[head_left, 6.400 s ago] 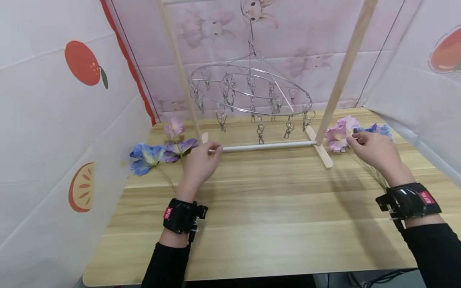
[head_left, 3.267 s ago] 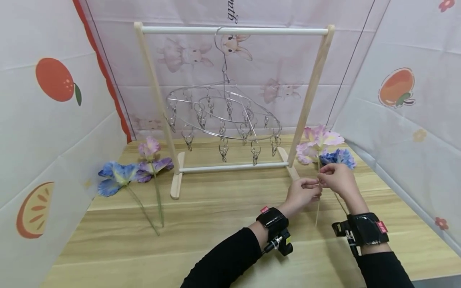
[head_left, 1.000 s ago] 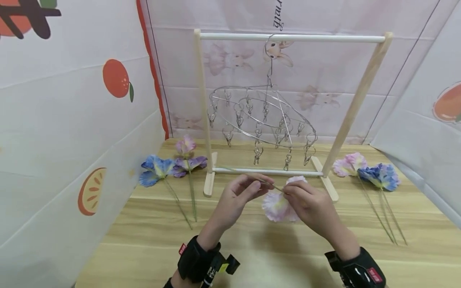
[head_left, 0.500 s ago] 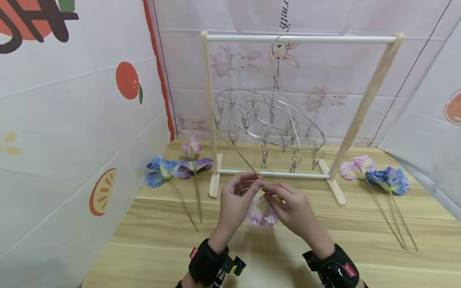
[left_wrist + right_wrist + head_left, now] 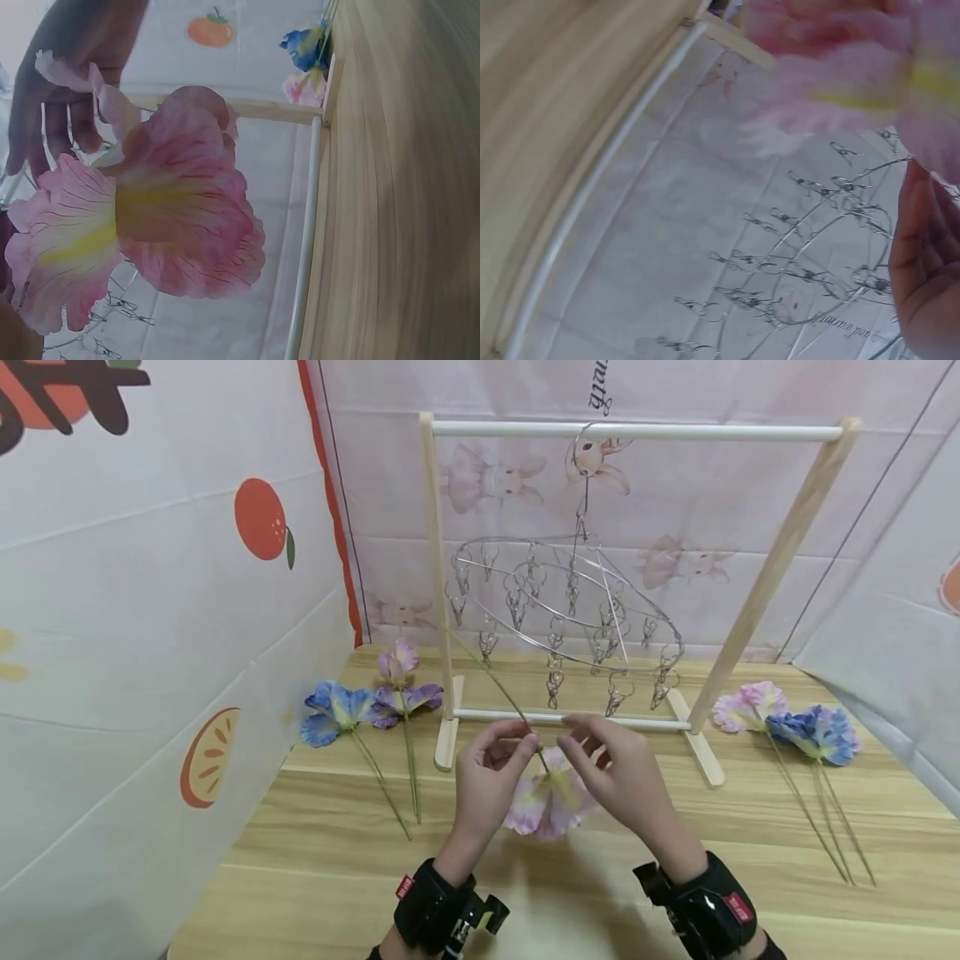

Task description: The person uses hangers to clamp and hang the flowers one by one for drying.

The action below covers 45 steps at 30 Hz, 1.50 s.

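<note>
One pink flower was held above the table, in front of the rack, left hand pinching its stem between thumb and fingers. Right hand sat just beside the petals, fingers loosely bent, apparently gripping nothing, though petal contact couldn't be told. Wire clip hanger hung from the rack's top bar; blue flowers lay either side.

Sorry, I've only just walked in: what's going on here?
A person's left hand pinches the thin green stem of a ruffled pink flower. The right hand is close beside the bloom; whether they touch is unclear. Behind, a round silver wire clip hanger hangs from a pale wooden stand. Other blue, purple and pink flowers lie on the wooden table.
</note>
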Motion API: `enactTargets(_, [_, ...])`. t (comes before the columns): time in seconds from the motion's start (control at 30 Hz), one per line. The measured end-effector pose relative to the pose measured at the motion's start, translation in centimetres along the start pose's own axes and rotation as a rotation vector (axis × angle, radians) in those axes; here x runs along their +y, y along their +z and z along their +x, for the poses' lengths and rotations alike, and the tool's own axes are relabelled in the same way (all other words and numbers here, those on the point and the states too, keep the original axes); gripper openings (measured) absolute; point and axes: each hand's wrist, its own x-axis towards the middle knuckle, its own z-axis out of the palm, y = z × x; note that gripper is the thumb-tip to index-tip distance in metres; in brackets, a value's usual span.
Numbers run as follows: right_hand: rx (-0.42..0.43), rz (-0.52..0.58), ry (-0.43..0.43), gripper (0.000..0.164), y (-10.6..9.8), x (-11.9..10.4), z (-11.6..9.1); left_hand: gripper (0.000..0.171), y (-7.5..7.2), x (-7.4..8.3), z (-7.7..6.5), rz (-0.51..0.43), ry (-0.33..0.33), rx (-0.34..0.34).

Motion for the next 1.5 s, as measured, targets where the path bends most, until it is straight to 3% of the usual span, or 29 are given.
enactTargets(0.13, [-0.030, -0.001, 0.177, 0.035, -0.3, -0.9, 2.2, 0.020, 0.0, -0.2, 0.1, -0.002, 0.003, 0.005])
enactTargets(0.27, [-0.057, 0.006, 0.278, 0.046, -0.2, -1.5, 4.2, 0.020, 0.0, -0.3, 0.1, -0.003, -0.008, 0.001])
enactTargets(0.57, [-0.045, 0.028, 0.231, 0.023, -0.2, -1.6, 5.9, 0.023, -0.2, -0.6, 0.6, 0.023, -0.048, 0.018])
enactTargets(0.8, [-0.134, 0.164, 0.259, 0.025, -0.3, -1.4, 5.7, 0.023, -0.1, -0.2, 2.2, 0.013, -0.064, 0.011])
enactTargets(1.0, [-0.121, 0.260, 0.261, 0.028, 0.3, -1.4, 5.6, 0.021, 0.1, 0.1, 3.5, 0.052, -0.075, -0.008])
enactTargets(1.17, [-0.105, 0.278, 0.281, 0.025, 0.8, -1.4, 5.6, 0.019, 0.1, 0.3, 3.9, 0.054, -0.083, -0.024])
enactTargets(1.37, [-0.124, 0.383, 0.325, 0.022, 1.4, -1.4, 5.6, 0.021, 0.1, 0.6, 3.8, 0.059, -0.068, -0.009])
enactTargets(1.5, [-0.153, 0.334, 0.339, 0.024, 1.6, -1.2, 5.7, 0.025, 0.0, -0.2, 3.9, 0.065, -0.032, 0.025])
